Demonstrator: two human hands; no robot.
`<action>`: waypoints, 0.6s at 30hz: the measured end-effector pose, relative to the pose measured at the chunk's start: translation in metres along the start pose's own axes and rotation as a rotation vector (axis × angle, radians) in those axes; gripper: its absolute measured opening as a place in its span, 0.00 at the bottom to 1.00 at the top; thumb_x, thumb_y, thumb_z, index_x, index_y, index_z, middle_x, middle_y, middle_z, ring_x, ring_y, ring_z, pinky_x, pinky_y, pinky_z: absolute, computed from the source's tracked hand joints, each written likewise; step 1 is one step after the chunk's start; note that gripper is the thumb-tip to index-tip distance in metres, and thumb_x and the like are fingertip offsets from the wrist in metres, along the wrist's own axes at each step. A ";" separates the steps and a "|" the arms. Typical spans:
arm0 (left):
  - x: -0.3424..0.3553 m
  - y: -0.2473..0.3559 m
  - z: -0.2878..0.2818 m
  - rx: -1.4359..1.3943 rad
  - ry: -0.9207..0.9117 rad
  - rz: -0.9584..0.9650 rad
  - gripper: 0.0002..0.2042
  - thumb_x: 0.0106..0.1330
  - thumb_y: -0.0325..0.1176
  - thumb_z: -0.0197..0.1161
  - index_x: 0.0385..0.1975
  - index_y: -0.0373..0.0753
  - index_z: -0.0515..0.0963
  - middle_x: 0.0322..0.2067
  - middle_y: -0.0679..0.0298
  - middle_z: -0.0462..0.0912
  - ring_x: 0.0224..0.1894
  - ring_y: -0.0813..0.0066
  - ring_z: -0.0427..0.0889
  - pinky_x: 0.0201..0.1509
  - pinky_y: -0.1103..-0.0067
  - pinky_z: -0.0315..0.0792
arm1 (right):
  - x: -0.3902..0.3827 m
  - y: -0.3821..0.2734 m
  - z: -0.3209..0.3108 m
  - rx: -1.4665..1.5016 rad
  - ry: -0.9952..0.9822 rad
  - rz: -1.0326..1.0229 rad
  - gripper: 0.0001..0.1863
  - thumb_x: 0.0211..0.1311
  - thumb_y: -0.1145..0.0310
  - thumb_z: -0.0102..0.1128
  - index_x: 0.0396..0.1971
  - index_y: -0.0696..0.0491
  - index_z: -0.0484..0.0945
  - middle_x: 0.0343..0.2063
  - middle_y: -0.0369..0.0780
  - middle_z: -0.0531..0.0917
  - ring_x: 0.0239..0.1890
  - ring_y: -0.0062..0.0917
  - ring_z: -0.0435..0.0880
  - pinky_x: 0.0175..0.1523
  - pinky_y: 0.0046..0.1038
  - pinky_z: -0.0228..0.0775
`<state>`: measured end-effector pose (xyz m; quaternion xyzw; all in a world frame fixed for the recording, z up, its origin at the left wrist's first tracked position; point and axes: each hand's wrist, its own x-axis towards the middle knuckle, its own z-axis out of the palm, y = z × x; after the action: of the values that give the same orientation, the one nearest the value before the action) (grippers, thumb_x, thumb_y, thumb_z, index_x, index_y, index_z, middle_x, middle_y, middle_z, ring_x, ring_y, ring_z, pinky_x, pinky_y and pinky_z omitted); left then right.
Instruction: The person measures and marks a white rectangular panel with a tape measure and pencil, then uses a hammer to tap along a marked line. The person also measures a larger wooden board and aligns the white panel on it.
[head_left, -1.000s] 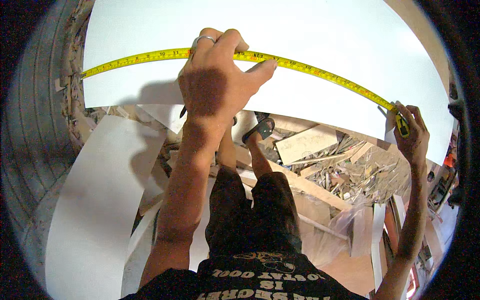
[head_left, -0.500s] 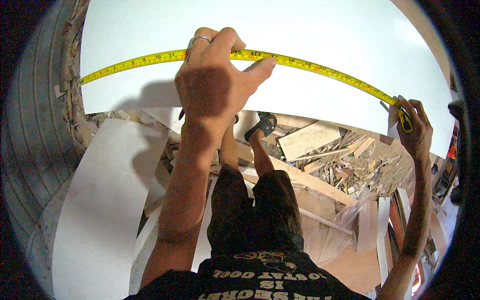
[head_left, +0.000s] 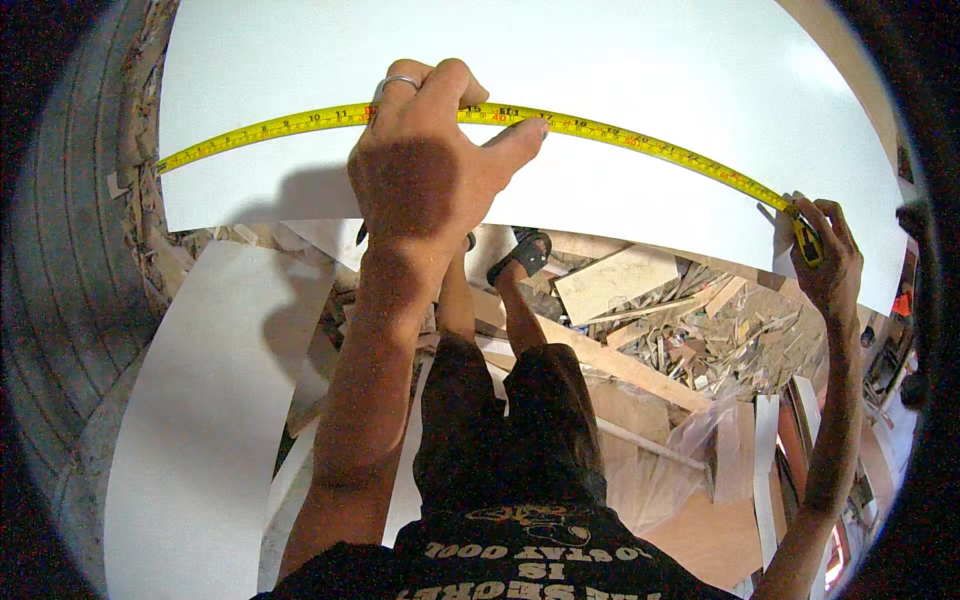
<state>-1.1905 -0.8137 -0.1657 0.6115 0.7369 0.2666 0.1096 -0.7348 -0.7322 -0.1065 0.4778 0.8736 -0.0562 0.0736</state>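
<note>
- Long yellow tape measure (head_left: 660,150) spans the flat white sheet (head_left: 300,60) left-to-right.
- Left hand (head_left: 420,180) covers it, thumb spread, grip unclear; right hand (head_left: 832,260) grips its black-and-yellow case (head_left: 806,243).
- Measuring seems underway; reading needs steadiness.

Left hand (head_left: 420,175), 11 o'clock: back uppermost, fingers bent, thumb (head_left: 517,143) toward 2 o'clock; left forearm (head_left: 368,410) from 7 o'clock. Right hand (head_left: 838,270), 3 o'clock: fingers curled, gripping; right forearm (head_left: 836,420) from 4 o'clock.

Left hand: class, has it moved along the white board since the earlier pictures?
No visible move: judged against the white board, the left hand has gone neither left nor right, covering the same stretch of tape.
</note>
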 end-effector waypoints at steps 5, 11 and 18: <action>0.002 -0.002 0.001 0.031 0.041 0.054 0.22 0.47 0.48 0.83 0.31 0.42 0.79 0.36 0.60 0.79 0.35 0.59 0.83 0.36 0.62 0.80 | -0.001 -0.001 0.000 -0.001 0.006 0.015 0.34 0.52 0.79 0.72 0.61 0.41 0.80 0.49 0.38 0.82 0.42 0.36 0.88 0.44 0.35 0.84; 0.000 0.001 -0.002 0.013 -0.012 0.004 0.22 0.50 0.47 0.83 0.33 0.40 0.79 0.37 0.59 0.80 0.39 0.56 0.83 0.42 0.63 0.79 | -0.001 -0.002 -0.001 -0.003 -0.008 0.035 0.33 0.52 0.78 0.72 0.61 0.41 0.80 0.49 0.38 0.82 0.43 0.36 0.89 0.45 0.35 0.84; 0.002 -0.002 0.001 0.037 0.017 0.053 0.22 0.47 0.47 0.83 0.32 0.41 0.79 0.37 0.59 0.79 0.35 0.58 0.83 0.36 0.62 0.80 | -0.001 -0.004 0.000 0.006 0.001 0.050 0.33 0.52 0.77 0.72 0.61 0.40 0.80 0.48 0.38 0.82 0.42 0.36 0.88 0.45 0.36 0.84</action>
<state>-1.1917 -0.8121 -0.1671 0.6303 0.7263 0.2607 0.0849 -0.7378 -0.7349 -0.1064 0.4999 0.8611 -0.0568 0.0733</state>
